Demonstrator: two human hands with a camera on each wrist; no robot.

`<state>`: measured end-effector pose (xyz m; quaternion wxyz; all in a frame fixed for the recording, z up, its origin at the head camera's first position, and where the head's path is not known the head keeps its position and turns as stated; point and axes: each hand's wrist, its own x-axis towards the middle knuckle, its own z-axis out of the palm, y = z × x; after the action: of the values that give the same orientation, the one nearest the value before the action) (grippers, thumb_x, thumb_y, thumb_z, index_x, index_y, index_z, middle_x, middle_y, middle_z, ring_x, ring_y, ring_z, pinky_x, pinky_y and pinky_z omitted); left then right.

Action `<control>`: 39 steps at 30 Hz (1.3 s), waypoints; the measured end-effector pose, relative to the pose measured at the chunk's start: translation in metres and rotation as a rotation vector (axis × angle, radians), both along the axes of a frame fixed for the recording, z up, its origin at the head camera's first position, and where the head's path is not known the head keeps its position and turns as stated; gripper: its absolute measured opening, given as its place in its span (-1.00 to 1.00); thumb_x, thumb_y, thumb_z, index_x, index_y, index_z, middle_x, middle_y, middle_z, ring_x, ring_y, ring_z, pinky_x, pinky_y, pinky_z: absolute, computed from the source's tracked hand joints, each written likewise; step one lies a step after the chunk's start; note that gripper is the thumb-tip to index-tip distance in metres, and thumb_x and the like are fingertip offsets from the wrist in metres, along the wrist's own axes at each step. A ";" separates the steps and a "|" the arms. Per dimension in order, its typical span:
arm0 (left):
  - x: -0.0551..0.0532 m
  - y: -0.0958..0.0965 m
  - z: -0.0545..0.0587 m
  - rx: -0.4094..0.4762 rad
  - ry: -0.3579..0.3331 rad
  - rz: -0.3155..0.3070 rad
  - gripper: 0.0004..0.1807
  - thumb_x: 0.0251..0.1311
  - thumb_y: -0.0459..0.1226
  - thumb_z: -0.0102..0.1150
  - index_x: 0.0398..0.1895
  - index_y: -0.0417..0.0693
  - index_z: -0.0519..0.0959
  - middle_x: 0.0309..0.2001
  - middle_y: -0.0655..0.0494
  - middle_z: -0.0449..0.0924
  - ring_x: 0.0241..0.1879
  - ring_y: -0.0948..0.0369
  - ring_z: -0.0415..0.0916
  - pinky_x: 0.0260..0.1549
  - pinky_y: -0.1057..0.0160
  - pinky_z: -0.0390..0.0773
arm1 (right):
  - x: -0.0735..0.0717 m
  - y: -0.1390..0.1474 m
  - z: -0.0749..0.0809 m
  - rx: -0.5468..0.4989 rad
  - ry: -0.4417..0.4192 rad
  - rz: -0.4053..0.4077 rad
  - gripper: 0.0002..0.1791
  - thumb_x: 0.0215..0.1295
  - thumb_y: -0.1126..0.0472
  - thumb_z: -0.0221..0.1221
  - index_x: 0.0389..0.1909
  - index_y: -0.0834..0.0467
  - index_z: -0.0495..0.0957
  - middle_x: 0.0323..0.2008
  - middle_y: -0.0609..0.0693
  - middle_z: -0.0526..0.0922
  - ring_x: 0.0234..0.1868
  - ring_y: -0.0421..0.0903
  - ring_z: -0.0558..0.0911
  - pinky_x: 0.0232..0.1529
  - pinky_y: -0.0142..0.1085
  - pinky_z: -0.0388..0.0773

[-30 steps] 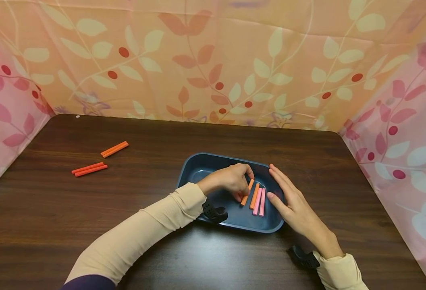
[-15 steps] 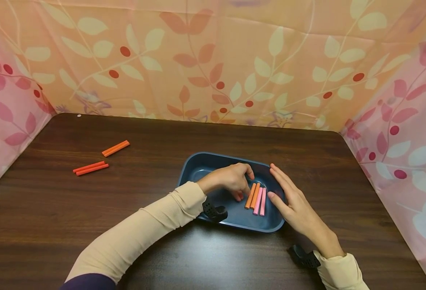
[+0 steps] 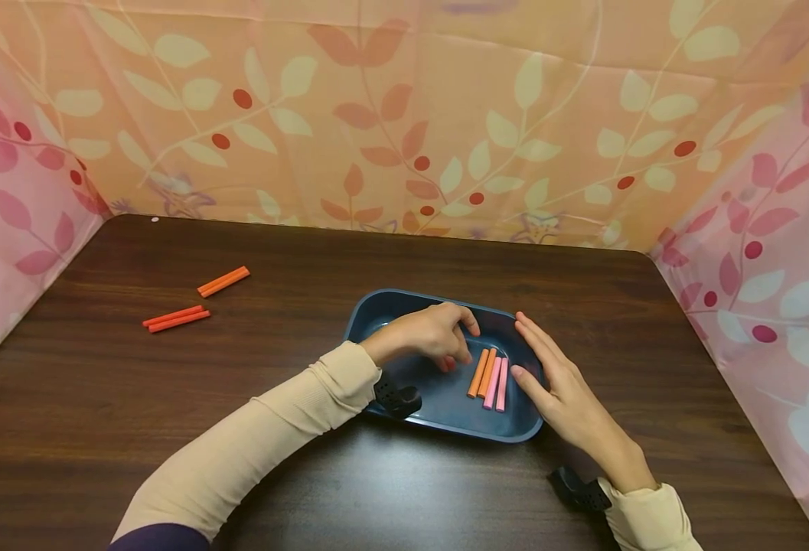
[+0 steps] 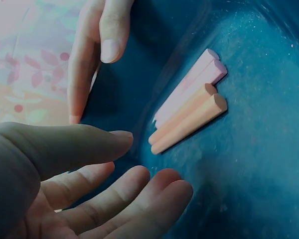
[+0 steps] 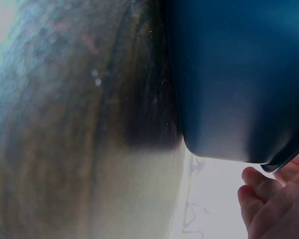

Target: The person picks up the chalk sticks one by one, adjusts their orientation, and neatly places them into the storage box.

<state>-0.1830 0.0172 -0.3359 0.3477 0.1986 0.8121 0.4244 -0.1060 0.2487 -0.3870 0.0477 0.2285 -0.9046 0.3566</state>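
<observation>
The tray (image 3: 445, 402) holds orange sticks (image 3: 477, 375) and pink sticks (image 3: 492, 384) near its right edge. The left hand (image 3: 435, 334) hovers, fingers parted; the right hand (image 3: 568, 389), outstretched, seemingly touches that edge.

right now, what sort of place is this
Probably a screened-off indoor workspace: a dark wood-look table, leaf-patterned cloth along three sides, and a blue tray holding orange sticks and pink sticks.

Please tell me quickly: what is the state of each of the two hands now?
Left hand: open, holding nothing, over the tray.
Right hand: open, fingers extended at the tray's right end.
</observation>
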 end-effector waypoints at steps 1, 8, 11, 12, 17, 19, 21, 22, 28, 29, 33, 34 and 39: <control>0.000 -0.002 0.001 0.000 0.014 0.000 -0.53 0.21 -0.44 0.28 0.20 -0.27 0.44 -0.28 -0.08 0.69 -0.46 0.11 0.63 -0.38 0.21 0.70 | 0.000 0.000 0.000 0.002 -0.006 -0.001 -0.27 0.41 0.27 0.13 0.54 0.14 0.09 0.56 0.04 0.09 0.54 0.10 0.15 0.34 -0.75 -0.09; 0.001 -0.016 0.006 -0.005 0.143 -0.020 -0.54 0.22 -0.40 0.28 0.19 -0.24 0.47 -0.27 -0.02 0.66 -0.39 0.08 0.62 -0.41 0.29 0.65 | 0.002 0.000 0.000 0.003 -0.012 -0.006 -0.26 0.40 0.27 0.14 0.54 0.09 0.09 0.56 0.06 0.09 0.53 0.14 0.15 0.34 -0.76 -0.10; 0.001 -0.022 0.007 0.003 0.168 -0.013 -0.55 0.23 -0.40 0.28 0.19 -0.24 0.48 -0.25 -0.02 0.66 -0.31 -0.01 0.66 -0.42 0.33 0.61 | 0.002 0.001 0.000 0.006 -0.008 -0.011 -0.25 0.40 0.28 0.15 0.54 0.09 0.09 0.56 0.04 0.09 0.53 0.13 0.15 0.34 -0.76 -0.10; 0.002 -0.023 0.007 0.007 0.173 -0.011 -0.55 0.23 -0.39 0.28 0.19 -0.24 0.49 -0.25 -0.02 0.66 -0.32 0.01 0.65 -0.42 0.34 0.61 | 0.002 0.001 0.000 0.006 -0.008 -0.012 -0.25 0.39 0.29 0.15 0.54 0.09 0.09 0.56 0.04 0.09 0.53 0.13 0.15 0.34 -0.76 -0.10; 0.003 -0.032 0.011 0.028 0.210 -0.002 -0.56 0.22 -0.39 0.29 0.17 -0.22 0.51 -0.24 -0.02 0.67 -0.39 0.10 0.62 -0.45 0.38 0.57 | 0.002 0.001 0.000 0.010 -0.015 -0.012 -0.25 0.39 0.29 0.14 0.55 0.08 0.08 0.57 0.02 0.08 0.53 0.17 0.15 0.32 -0.76 -0.10; 0.003 -0.035 0.013 0.033 0.230 0.000 -0.57 0.22 -0.40 0.28 0.17 -0.21 0.51 -0.23 -0.01 0.67 -0.41 0.10 0.61 -0.46 0.37 0.57 | 0.002 0.001 0.000 0.010 -0.018 -0.012 -0.24 0.39 0.29 0.14 0.55 0.07 0.08 0.57 0.03 0.08 0.53 0.18 0.15 0.32 -0.76 -0.10; 0.003 -0.038 0.015 0.038 0.248 0.000 -0.57 0.21 -0.40 0.28 0.17 -0.21 0.52 -0.23 -0.02 0.68 -0.38 0.07 0.63 -0.46 0.37 0.57 | 0.002 0.000 0.000 0.011 -0.015 -0.013 -0.24 0.39 0.28 0.14 0.55 0.07 0.08 0.57 0.03 0.08 0.53 0.16 0.15 0.32 -0.76 -0.10; 0.004 -0.040 0.016 0.040 0.257 0.002 -0.57 0.21 -0.41 0.28 0.17 -0.21 0.52 -0.23 -0.02 0.68 -0.35 0.04 0.64 -0.46 0.37 0.56 | 0.002 0.000 0.000 0.011 -0.013 -0.013 -0.25 0.39 0.28 0.14 0.55 0.07 0.08 0.57 0.03 0.08 0.53 0.15 0.15 0.32 -0.76 -0.10; 0.004 -0.050 0.020 0.049 0.308 0.012 -0.57 0.19 -0.41 0.29 0.15 -0.21 0.54 -0.22 -0.02 0.68 -0.33 0.17 0.63 -0.36 0.37 0.56 | 0.002 0.000 -0.001 0.012 0.013 -0.011 -0.25 0.37 0.30 0.16 0.54 0.11 0.10 0.56 0.04 0.11 0.55 -0.01 0.13 0.35 -0.75 -0.11; 0.004 -0.052 0.021 0.050 0.317 0.012 -0.57 0.19 -0.40 0.30 0.15 -0.21 0.54 -0.22 -0.03 0.68 -0.33 0.20 0.63 -0.33 0.37 0.56 | 0.002 0.000 -0.001 0.011 0.012 -0.011 -0.25 0.37 0.30 0.16 0.54 0.11 0.10 0.56 0.04 0.10 0.55 -0.01 0.13 0.35 -0.75 -0.11; 0.005 -0.060 0.024 0.066 0.334 0.014 -0.57 0.18 -0.40 0.30 0.15 -0.22 0.54 -0.21 -0.04 0.68 -0.32 0.19 0.66 -0.25 0.35 0.59 | 0.002 0.000 0.000 0.010 -0.004 -0.013 -0.24 0.38 0.30 0.15 0.54 0.10 0.09 0.56 0.06 0.09 0.54 0.11 0.13 0.33 -0.76 -0.12; 0.005 -0.062 0.025 0.072 0.336 0.016 -0.57 0.18 -0.40 0.29 0.15 -0.23 0.54 -0.21 -0.04 0.68 -0.31 0.19 0.67 -0.23 0.34 0.60 | 0.002 0.000 0.000 0.010 -0.008 -0.014 -0.24 0.38 0.30 0.15 0.55 0.09 0.08 0.56 0.06 0.08 0.54 0.14 0.13 0.33 -0.76 -0.12; 0.007 -0.072 0.025 0.101 0.341 0.037 -0.57 0.20 -0.40 0.29 0.16 -0.25 0.53 -0.21 -0.04 0.66 -0.29 0.17 0.67 -0.18 0.29 0.63 | 0.002 0.000 0.000 0.012 -0.015 -0.016 -0.24 0.39 0.28 0.14 0.55 0.08 0.08 0.57 0.05 0.08 0.53 0.19 0.14 0.33 -0.76 -0.12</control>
<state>-0.1758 -0.0544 -0.3109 0.1869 0.2699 0.8405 0.4311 -0.1041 0.2484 -0.3866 0.0424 0.2188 -0.9089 0.3525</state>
